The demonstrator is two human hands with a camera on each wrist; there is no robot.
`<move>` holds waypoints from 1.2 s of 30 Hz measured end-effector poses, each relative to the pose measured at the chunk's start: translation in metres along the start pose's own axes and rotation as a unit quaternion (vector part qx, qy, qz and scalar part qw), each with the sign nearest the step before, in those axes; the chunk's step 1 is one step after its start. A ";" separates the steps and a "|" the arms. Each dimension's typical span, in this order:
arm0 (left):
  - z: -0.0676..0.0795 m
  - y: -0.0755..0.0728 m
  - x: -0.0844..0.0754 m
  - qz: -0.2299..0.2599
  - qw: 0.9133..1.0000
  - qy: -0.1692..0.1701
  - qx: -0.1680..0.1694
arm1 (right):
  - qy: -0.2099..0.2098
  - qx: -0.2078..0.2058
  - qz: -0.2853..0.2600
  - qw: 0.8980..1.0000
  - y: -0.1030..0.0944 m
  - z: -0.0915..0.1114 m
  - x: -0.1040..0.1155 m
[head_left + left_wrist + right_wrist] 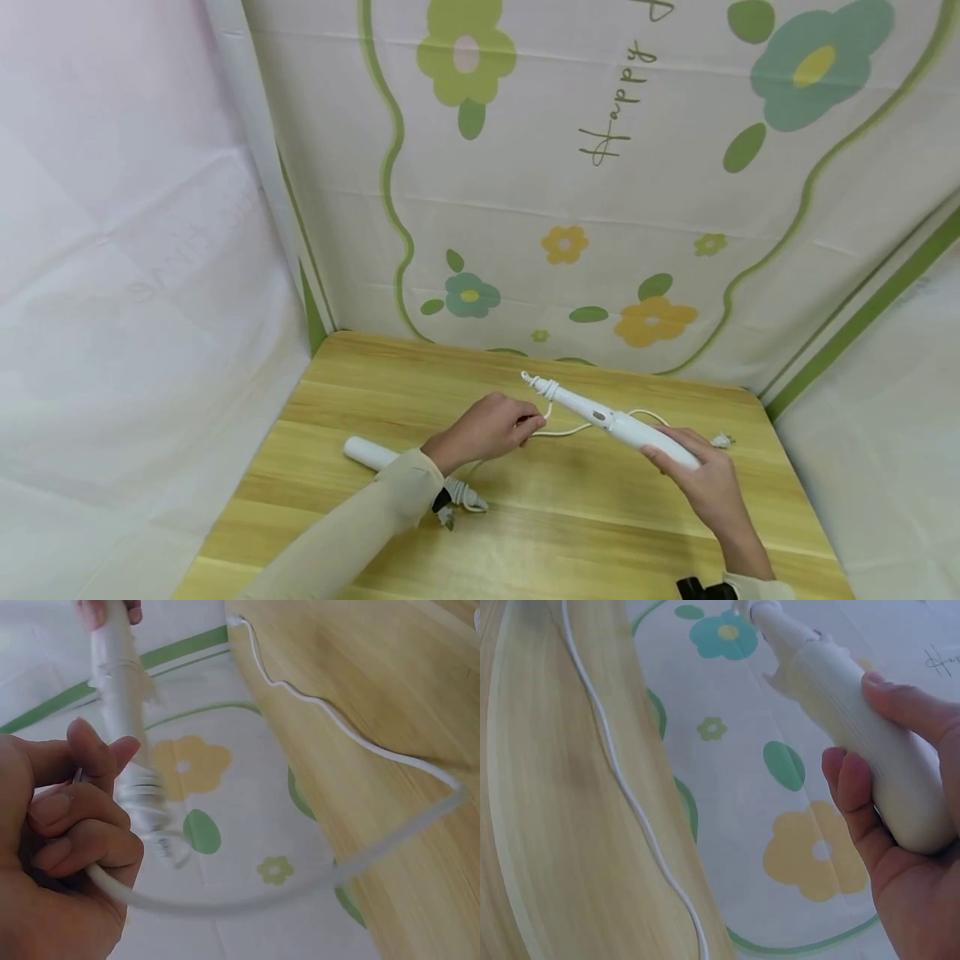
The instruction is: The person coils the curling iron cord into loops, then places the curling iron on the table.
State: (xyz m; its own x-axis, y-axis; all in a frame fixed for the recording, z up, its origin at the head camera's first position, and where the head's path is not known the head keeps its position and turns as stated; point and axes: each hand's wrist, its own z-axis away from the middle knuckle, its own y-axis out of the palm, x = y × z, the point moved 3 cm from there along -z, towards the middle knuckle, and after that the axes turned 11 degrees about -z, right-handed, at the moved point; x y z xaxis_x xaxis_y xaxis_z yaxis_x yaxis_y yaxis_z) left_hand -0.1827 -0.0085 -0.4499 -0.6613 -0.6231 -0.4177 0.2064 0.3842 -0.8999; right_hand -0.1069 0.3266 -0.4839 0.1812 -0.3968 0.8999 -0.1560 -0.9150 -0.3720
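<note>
My right hand (697, 475) grips the thick, rounded end of a white curling iron (596, 412), held above the table and slanting up to the left. In the right wrist view the thumb lies on one side of its thick barrel (855, 712) and the fingers on the other. Cord turns (142, 795) are wound round its narrow end. My left hand (495, 429), beside that end, holds the white cord (225, 907) in curled fingers. From there the cord runs across the table to its plug (722, 440) at the right.
A second white appliance (367, 452) with its cord wound up lies on the wooden table (570, 533), partly hidden behind the left forearm. Its plug (446, 518) rests close by. Flower-printed cloth (510, 192) hangs at the table's back edge, with pale cloth walls on both sides.
</note>
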 end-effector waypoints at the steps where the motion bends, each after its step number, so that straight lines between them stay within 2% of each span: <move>1: 0.000 -0.001 0.000 -0.002 1.000 0.002 0.002 | -0.005 -0.003 0.016 1.000 0.001 0.000 -0.001; 6: 0.000 -0.013 0.003 -0.007 1.000 0.004 0.008 | -0.018 -0.003 0.079 0.997 0.005 0.000 -0.004; 9: -0.001 -0.023 0.008 -0.012 1.000 0.004 0.014 | -0.021 0.014 0.090 0.996 0.006 0.001 -0.004; 14: -0.005 -0.038 0.017 -0.024 0.999 0.025 -0.009 | -0.031 0.065 0.069 0.995 0.008 0.003 -0.004; 17: -0.009 -0.043 0.022 -0.015 0.999 0.034 -0.012 | -0.020 0.099 0.028 0.994 0.008 0.005 -0.005; 21: -0.012 -0.042 0.028 0.007 0.999 0.040 -0.003 | -0.012 0.143 -0.032 0.989 0.006 0.009 -0.003; 26: -0.014 -0.037 0.032 0.048 0.997 0.057 0.011 | -0.056 0.176 -0.086 0.979 0.002 0.013 0.004; 29: -0.015 -0.034 0.033 0.083 0.994 0.060 0.025 | -0.072 0.180 -0.113 0.974 -0.001 0.013 0.008; 33: -0.015 -0.028 0.038 0.137 0.987 0.053 0.062 | -0.068 0.172 -0.128 0.974 -0.005 0.011 0.008; 36: -0.014 -0.023 0.041 0.187 0.977 0.048 0.094 | -0.064 0.168 -0.137 0.974 -0.006 0.009 0.008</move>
State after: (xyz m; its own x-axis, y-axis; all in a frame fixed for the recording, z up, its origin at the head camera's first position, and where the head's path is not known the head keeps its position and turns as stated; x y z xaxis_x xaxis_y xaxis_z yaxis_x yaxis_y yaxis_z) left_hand -0.2249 -0.0334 -0.4443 -0.5767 -0.3923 -0.7166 0.5692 0.4363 -0.6969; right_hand -0.0954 0.3280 -0.4762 0.2949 -0.1205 0.9479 0.2383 -0.9514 -0.1951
